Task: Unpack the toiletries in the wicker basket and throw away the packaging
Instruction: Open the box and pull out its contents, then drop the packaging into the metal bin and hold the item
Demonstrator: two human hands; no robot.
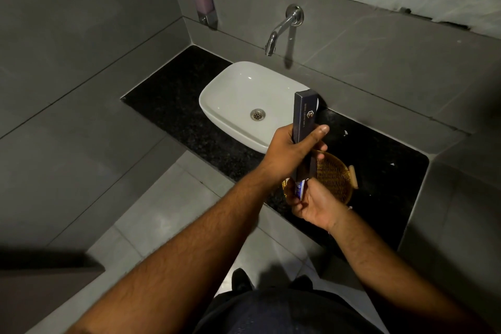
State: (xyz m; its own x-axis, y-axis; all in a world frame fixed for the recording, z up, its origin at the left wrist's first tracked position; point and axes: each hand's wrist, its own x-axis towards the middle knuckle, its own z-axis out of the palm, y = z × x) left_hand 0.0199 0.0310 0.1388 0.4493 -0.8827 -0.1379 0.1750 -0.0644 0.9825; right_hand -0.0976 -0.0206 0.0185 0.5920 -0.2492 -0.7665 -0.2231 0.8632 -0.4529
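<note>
My left hand (291,153) grips a long dark blue box (305,116) with a gold logo and holds it upright above the counter. At the box's lower end my right hand (311,205) pinches a small white and blue item (299,189) that sticks out of it. Both hands hover over a round wicker basket (334,175) with a wooden handle, which stands on the black granite counter (379,171). The hands hide the basket's left part, and what lies inside it cannot be seen.
A white basin (230,95) sits on the counter left of the basket, under a chrome wall tap (282,28). A soap dispenser (203,0) hangs on the grey tiled wall at the left. Grey floor tiles and my shoes (241,279) are below.
</note>
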